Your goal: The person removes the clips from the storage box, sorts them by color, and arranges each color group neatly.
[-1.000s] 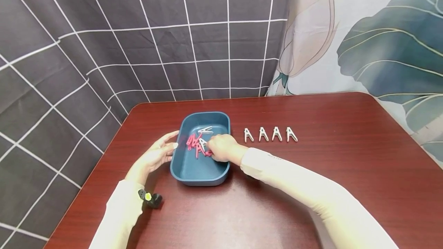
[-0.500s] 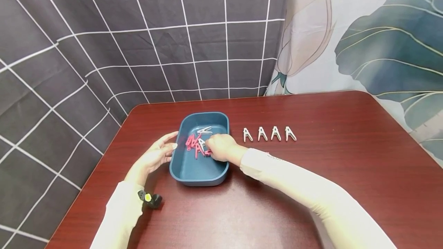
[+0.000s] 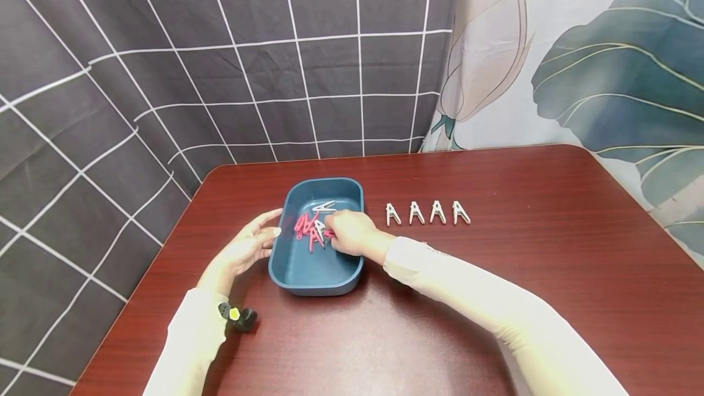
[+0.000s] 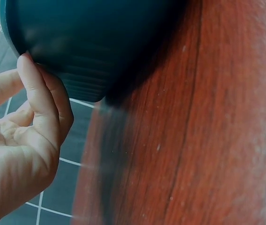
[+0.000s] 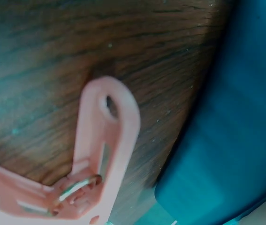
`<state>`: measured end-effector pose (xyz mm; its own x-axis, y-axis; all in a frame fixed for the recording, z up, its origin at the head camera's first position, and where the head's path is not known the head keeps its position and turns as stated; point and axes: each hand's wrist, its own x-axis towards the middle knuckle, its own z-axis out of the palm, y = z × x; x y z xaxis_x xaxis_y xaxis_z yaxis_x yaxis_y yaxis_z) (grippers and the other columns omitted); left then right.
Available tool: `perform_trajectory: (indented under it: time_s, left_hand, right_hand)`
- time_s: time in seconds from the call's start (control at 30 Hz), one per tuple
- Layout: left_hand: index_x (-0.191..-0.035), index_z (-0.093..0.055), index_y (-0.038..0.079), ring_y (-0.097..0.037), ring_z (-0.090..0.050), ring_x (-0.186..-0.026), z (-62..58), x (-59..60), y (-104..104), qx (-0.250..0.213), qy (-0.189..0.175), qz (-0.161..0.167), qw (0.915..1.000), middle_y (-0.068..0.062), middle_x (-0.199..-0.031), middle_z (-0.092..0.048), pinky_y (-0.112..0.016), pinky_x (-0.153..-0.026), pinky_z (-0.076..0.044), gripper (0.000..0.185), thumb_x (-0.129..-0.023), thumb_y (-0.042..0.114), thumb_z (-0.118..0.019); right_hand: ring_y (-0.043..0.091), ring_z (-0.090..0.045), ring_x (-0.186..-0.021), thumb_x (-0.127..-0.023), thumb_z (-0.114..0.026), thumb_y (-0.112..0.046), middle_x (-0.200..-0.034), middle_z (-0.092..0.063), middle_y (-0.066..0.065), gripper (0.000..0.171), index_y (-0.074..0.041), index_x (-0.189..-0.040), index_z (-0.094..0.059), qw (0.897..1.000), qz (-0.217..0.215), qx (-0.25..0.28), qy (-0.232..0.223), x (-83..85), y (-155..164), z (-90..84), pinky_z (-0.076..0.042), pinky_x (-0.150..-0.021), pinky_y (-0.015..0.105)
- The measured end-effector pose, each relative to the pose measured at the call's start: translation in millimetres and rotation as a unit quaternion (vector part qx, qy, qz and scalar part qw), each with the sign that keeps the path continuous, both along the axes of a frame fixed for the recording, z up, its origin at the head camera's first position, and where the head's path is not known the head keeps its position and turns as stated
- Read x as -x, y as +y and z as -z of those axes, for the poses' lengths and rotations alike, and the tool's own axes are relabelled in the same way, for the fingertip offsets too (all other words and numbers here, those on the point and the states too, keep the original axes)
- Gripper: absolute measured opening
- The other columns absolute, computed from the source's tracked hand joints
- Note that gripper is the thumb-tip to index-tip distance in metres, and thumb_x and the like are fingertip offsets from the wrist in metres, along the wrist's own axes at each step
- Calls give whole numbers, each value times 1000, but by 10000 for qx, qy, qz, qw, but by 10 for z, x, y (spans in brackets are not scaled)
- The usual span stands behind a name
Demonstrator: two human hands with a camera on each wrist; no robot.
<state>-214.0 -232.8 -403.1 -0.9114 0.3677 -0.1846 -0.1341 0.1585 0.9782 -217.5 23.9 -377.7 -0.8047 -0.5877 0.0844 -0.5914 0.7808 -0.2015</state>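
Observation:
A blue tray [image 3: 316, 288] sits on the dark red table [image 3: 550, 261]. In it lie several pink clips [image 3: 304, 228] and a white clip [image 3: 324, 206] at the back. My right hand [image 3: 330, 225] reaches into the tray, its curled fingers pinching a second white clip [image 3: 318, 225] in the pile. My left hand [image 3: 250, 243] rests with relaxed fingers against the tray's left wall. The left wrist view shows this hand [image 4: 34, 93] with a fingertip touching the tray's outer wall [image 4: 100, 42]. A pink clip [image 5: 104, 154] fills the right wrist view, blurred, beside the tray's blue wall [image 5: 236, 140].
Several white clips [image 3: 427, 212] stand in a row on the table to the right of the tray. A small black device [image 3: 238, 316] sits at my left wrist. A tiled curtain and a leaf-print curtain hang behind the table's far edge.
My right hand has crept slightly up and left over the clips in the tray. The left hand and the tray have stayed where they were.

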Motion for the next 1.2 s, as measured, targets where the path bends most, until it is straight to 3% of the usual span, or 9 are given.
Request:
perform_trajectory:
  time_s: [0.2,0.5,0.9,1.2]
  left_hand:
    - [-150,-23,12,-15,-67,-98,-18,-17,1,23,6,-15,10000,-18,-126,-58,-32,-81,-54,57,-99,12,-49]
    - [-149,-25,12,-16,-67,-97,-42,-15,29,49,27,-32,10000,-24,-130,-54,-32,-80,-54,55,-99,10,-47]
    - [-149,-24,10,-16,-66,-97,-12,-18,12,0,30,-30,10000,-20,-126,-56,-32,-80,-54,57,-98,12,-49]
    - [-148,-25,10,-17,-67,-96,-23,-19,-5,42,51,17,10000,-20,-125,-58,-32,-80,-55,57,-98,13,-51]
  right_hand:
    - [13,-53,-67,-83,-67,-16,-67,-53,-3,9,-16,-82,-58,9983,43,555,-173,-11,17,-9,-40,-54,27]
    - [14,-55,-75,-81,-76,-16,-75,-63,-1,15,-13,-94,-70,9859,-57,1671,70,-17,73,30,-46,-66,25]
    - [15,-64,-80,-77,-79,-16,-86,-70,4,24,-7,-98,-72,9702,-73,2422,4,3,97,49,-53,-76,27]
    - [17,-65,-77,-77,-79,-13,-84,-71,8,24,-3,-98,-72,9482,-35,3175,45,-11,114,63,-54,-72,25]
